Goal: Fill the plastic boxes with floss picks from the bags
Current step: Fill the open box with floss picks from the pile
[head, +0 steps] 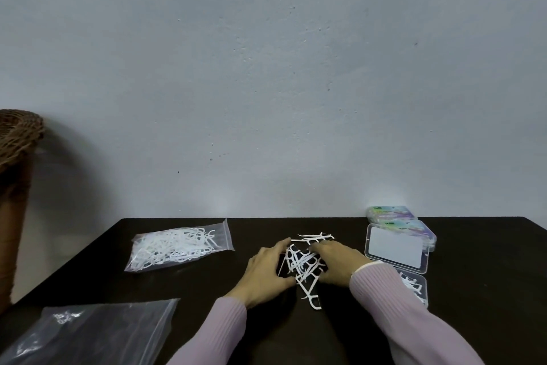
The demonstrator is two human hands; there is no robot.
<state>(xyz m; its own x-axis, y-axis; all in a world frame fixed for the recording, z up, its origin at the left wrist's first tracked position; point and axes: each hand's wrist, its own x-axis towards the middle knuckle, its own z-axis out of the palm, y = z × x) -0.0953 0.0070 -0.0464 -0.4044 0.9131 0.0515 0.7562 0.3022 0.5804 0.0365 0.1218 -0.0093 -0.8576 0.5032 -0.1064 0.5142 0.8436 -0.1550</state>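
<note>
With both hands, left hand (268, 268) and right hand (337, 264), loosely cupped round the loose floss picks (302, 264), sweep inward evenly, tidying them before lifting toward the open box (398, 249).

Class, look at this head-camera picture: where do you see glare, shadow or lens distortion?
Head view: glare on the empty bag near left; soft bright patches on the wall above the table; the basket casts a shadow on the wall; wide-angle lens bends the table's edges.

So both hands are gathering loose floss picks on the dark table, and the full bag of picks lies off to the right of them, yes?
Not quite. In the head view the full bag of picks lies to the left of the hands, not the right. Both the left hand and right hand do gather the loose floss picks on the dark table.
</note>
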